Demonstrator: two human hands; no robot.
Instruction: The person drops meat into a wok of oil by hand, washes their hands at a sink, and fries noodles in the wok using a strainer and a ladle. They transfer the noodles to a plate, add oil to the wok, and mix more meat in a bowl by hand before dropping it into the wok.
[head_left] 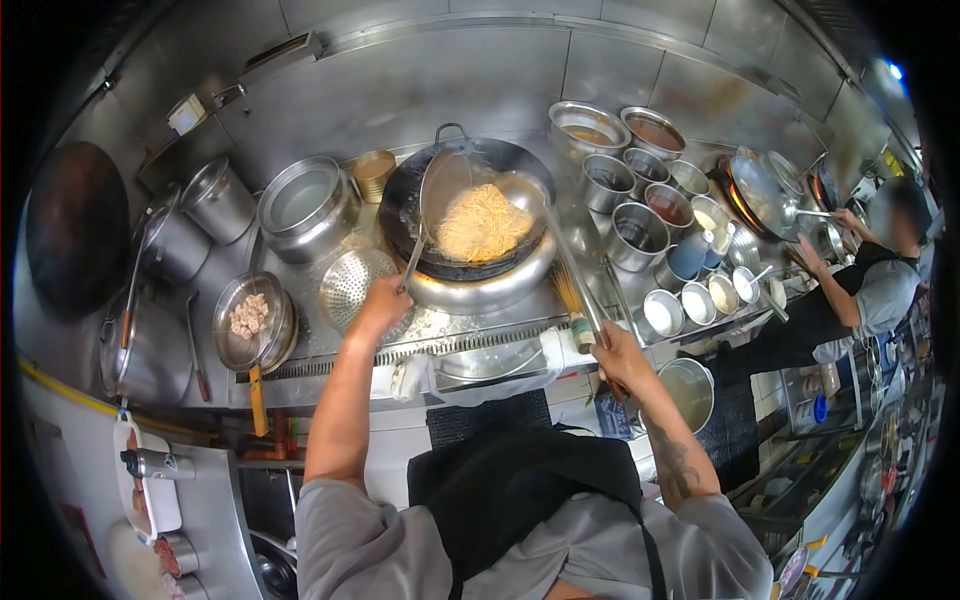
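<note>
A black wok (400, 190) sits on a round metal ring stove (480, 293) ahead of me. A mound of yellow noodles (483, 228) is lifted up within it, between two tools. My left hand (381, 304) is closed round the handle of a broad, rounded metal wok spatula (443, 190), whose head stands against the noodles' left side. From the right, a long-handled ladle (522, 190) meets the noodles, its bowl partly blurred. Its handle runs down to my right hand (621, 360), which grips it near the wooden end.
A perforated strainer (350, 290) and a sieve of meat pieces (249, 316) lie left. Pots of liquid (640, 236) and white seasoning bowls (663, 312) stand right. A bamboo brush (580, 328) is near my right hand. A co-worker (850, 290) handles another wok farther right.
</note>
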